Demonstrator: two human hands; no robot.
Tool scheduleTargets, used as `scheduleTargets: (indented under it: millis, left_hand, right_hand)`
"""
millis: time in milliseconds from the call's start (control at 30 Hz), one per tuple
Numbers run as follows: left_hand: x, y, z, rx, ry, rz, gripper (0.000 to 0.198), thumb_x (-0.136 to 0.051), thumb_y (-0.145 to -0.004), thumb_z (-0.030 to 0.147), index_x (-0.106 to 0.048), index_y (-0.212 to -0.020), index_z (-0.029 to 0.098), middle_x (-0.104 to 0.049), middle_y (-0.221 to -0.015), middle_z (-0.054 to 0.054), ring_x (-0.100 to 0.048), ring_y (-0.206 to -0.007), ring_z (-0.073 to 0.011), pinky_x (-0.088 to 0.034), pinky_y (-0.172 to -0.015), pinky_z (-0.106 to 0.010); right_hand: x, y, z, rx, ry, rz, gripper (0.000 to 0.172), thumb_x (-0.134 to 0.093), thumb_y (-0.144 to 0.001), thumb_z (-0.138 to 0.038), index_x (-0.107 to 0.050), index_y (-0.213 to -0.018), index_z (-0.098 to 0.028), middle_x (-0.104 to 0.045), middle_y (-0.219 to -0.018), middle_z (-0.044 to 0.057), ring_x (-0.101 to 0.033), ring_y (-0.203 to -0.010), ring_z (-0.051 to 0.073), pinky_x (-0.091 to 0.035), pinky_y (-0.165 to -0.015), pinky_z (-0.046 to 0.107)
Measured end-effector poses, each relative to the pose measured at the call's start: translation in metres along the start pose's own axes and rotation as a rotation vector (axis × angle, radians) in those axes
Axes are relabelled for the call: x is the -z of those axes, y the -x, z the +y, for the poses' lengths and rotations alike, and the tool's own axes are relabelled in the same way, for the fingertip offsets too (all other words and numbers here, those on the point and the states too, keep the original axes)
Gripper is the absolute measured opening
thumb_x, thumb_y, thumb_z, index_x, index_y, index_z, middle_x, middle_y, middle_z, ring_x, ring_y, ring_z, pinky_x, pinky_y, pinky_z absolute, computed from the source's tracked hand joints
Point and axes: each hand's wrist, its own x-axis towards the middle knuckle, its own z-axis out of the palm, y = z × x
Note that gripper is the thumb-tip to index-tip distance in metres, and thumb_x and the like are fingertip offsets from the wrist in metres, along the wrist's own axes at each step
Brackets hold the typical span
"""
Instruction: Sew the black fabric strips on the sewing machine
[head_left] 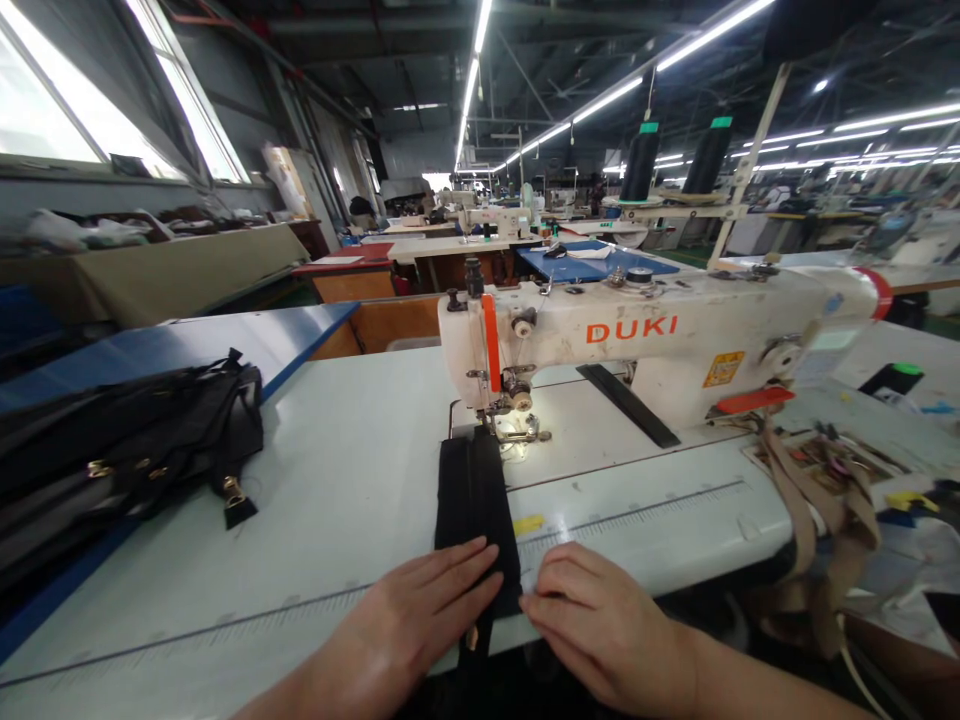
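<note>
A black fabric piece with a zipper down its middle [480, 500] lies on the pale table, its far end at the needle area of a white sewing machine [634, 335]. My left hand [409, 610] rests flat on the near part of this piece, fingers stretched out. At its right edge, my right hand [592, 610] has thumb and fingertips closed together on the fabric. A small gold-coloured zipper pull [472, 637] shows just below my left fingers. The piece's near end hangs over the table edge, partly hidden by my hands.
A pile of black zippered pieces [150, 440] lies at the left. A dark strip [628, 405] lies under the machine arm. Beige straps [795, 500] hang beside a tool tray [832, 455] at the right. A printed ruler [637, 515] runs along the table front.
</note>
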Motion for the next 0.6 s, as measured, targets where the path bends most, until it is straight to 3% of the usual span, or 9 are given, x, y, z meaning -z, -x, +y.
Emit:
scheduleTargets:
  millis: [167, 600]
  left_hand:
    - [0.0023, -0.0022, 0.0009, 0.02, 0.045, -0.009, 0.043, -0.026, -0.105, 0.022, -0.039, -0.147, 0.021, -0.057, -0.139, -0.008, -0.049, -0.132, -0.0191, -0.044, -0.107, -0.034]
    - [0.0084, -0.0047, 0.0059, 0.038, 0.059, -0.067, 0.043, -0.029, -0.104, 0.021, -0.042, -0.145, 0.019, -0.055, -0.14, -0.009, -0.047, -0.133, -0.0195, -0.042, -0.108, -0.033]
  right_hand:
    - [0.0, -0.0009, 0.0011, 0.001, 0.014, 0.008, 0.022, -0.043, -0.094, -0.01, -0.06, -0.108, -0.008, -0.059, -0.087, 0.012, -0.051, -0.086, 0.022, -0.051, -0.078, 0.034]
    - [0.0, -0.0027, 0.0004, 0.006, 0.019, 0.02, 0.024, -0.043, -0.092, -0.007, -0.061, -0.108, -0.009, -0.06, -0.086, 0.011, -0.053, -0.085, 0.022, -0.052, -0.077, 0.034]
